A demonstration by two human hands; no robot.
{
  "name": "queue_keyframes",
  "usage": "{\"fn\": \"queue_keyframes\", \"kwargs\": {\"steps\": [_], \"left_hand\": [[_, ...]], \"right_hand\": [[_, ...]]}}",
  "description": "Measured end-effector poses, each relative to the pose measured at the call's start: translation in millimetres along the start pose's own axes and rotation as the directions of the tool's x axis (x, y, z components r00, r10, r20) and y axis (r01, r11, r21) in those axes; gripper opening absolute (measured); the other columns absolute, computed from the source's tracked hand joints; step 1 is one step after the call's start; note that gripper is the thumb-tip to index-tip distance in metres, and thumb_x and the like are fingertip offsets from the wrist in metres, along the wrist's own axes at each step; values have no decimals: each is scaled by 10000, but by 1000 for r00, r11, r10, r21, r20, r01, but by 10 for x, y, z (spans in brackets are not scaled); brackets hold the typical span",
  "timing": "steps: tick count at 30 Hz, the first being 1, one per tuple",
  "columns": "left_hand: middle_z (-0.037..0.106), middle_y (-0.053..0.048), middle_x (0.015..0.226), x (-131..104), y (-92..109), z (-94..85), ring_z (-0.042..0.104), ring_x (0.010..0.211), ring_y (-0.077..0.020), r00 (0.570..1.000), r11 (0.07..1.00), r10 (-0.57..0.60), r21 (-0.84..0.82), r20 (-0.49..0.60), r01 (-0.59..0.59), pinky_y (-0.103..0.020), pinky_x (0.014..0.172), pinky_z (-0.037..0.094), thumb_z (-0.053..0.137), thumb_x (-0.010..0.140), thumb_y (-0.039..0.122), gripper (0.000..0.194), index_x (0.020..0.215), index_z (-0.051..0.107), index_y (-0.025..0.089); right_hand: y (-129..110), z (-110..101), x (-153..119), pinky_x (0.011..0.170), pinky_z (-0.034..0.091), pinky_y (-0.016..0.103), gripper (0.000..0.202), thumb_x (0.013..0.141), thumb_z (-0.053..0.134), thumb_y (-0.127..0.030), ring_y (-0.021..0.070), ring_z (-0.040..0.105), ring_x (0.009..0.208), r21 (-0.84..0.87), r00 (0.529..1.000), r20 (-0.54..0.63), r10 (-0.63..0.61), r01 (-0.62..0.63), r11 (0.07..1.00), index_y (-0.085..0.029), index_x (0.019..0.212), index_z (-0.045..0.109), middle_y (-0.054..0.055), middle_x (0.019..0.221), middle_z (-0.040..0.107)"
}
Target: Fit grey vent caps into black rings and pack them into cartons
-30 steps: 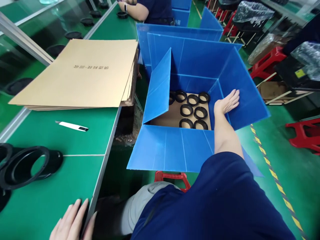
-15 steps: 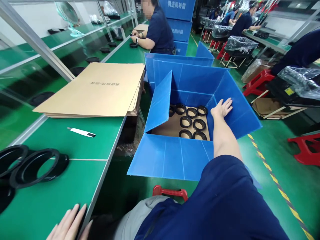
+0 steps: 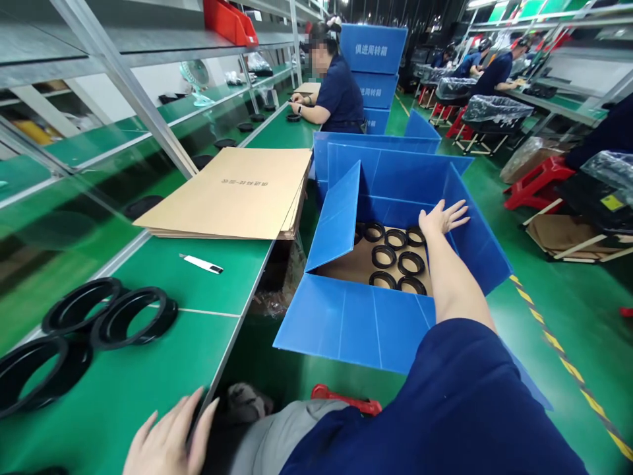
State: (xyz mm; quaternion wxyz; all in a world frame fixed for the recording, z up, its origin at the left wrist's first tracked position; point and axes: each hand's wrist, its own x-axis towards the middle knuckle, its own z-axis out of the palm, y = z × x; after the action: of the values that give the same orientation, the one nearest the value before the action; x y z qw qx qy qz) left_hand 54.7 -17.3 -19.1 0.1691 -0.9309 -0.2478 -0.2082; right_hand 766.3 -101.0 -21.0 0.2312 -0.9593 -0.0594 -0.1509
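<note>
My right hand [image 3: 442, 218], fingers spread and holding nothing, is over the right side of an open blue box [image 3: 341, 323], by its right flap. Several black rings [image 3: 384, 256] lie on cardboard inside; the raised left flap hides part of the inside. My left hand [image 3: 171, 435] is at the edge of the green table [image 3: 208, 343], fingers apart, nothing seen in it. Several larger black rings [image 3: 134, 318] lie on the table left of it. A white cutter [image 3: 200, 264] lies between these rings and a stack of cardboard sheets [image 3: 232, 191].
A person [image 3: 339, 92] sits at the far end of the table. Stacked blue boxes [image 3: 373, 49] stand behind. A red stool [image 3: 346, 399] is below the near flap. Red stools and covered seats are at the right; a metal frame rises at the left.
The view has tilted up and turned left, so more rings and the shelf show. My left hand's fingers look more spread; my right hand remains over the box's right side.
</note>
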Motion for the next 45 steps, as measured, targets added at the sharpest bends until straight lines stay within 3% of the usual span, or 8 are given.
{"fn": "queue_keyframes", "kwargs": {"steps": [9, 14, 19, 24, 31, 36, 40, 45], "left_hand": [[427, -212, 1579, 2751, 1243, 573, 415, 1459, -409, 952, 907, 300, -291, -59, -304, -550, 1092, 489, 617, 991, 304, 447, 1429, 584, 222], [353, -260, 1613, 3435, 1496, 940, 570, 1317, -415, 934, 940, 295, -236, 200, -246, -492, 902, 607, 515, 992, 150, 411, 1389, 620, 157], [506, -207, 1528, 3472, 978, 1041, 729, 1043, -292, 998, 965, -5, -261, 70, 23, -388, 797, 630, 333, 959, 40, 565, 1479, 533, 139], [746, -170, 1119, 3426, 554, 966, 752, 933, -293, 945, 872, -323, -372, 51, 318, -433, 889, 602, 379, 1027, 209, 489, 1487, 531, 144], [639, -177, 1381, 3395, 684, 897, 735, 1034, -280, 961, 849, -242, -449, 136, 278, -400, 915, 595, 328, 1040, 188, 522, 1547, 452, 187], [278, -271, 1634, 3198, 678, 812, 481, 1415, -410, 996, 876, -84, -478, -21, 64, -523, 1068, 518, 485, 1014, 244, 618, 1605, 322, 166], [332, -279, 1601, 2782, 500, 685, 341, 1505, -408, 985, 888, 9, -451, -170, -86, -570, 1185, 396, 573, 999, 331, 652, 1569, 354, 104], [671, -121, 1304, 1796, 47, 457, 693, 1135, -266, 966, 881, 248, -398, -75, -257, -414, 1044, 549, 505, 1011, 236, 463, 1474, 491, 246]], "right_hand": [[571, -701, 460, 1181, 181, 664, 375, 963, 467, -155, 400, 101, 1543, -416, 945, 148, -292, 328, 848, -117, 1270, 680, 176, 1692, 147], [1097, -1015, 581, 1013, 460, 533, 501, 987, 404, -150, 357, 463, 1321, -398, 961, 232, -149, 234, 887, -227, 1453, 571, 175, 1601, 344], [1265, -1116, 585, 1002, 490, 473, 558, 983, 401, -157, 323, 527, 1255, -384, 970, 216, -115, 193, 903, -288, 1514, 510, 139, 1533, 422], [1214, -1060, 562, 942, 518, 506, 543, 973, 385, -167, 362, 573, 1192, -364, 975, 172, -140, 195, 911, -267, 1476, 563, 162, 1487, 464], [1063, -923, 496, 949, 481, 537, 455, 970, 405, -170, 398, 523, 1238, -394, 976, 87, -200, 218, 893, -159, 1345, 663, 245, 1418, 502], [752, -963, 189, 1192, 162, 659, 379, 969, 419, -133, 376, 196, 1499, -352, 938, -89, -335, 285, 892, -85, 1235, 685, 209, 1625, 275], [449, -679, -127, 1201, 236, 574, 461, 1016, 364, -166, 368, 269, 1478, -113, 909, 295, -296, 340, 934, -93, 1430, 555, 209, 1589, 357], [392, 63, -692, 1101, 437, 444, 567, 946, 673, -394, 366, 536, 1320, -70, 667, 740, -88, 206, 976, -132, 1439, 577, 215, 1457, 538]]}}
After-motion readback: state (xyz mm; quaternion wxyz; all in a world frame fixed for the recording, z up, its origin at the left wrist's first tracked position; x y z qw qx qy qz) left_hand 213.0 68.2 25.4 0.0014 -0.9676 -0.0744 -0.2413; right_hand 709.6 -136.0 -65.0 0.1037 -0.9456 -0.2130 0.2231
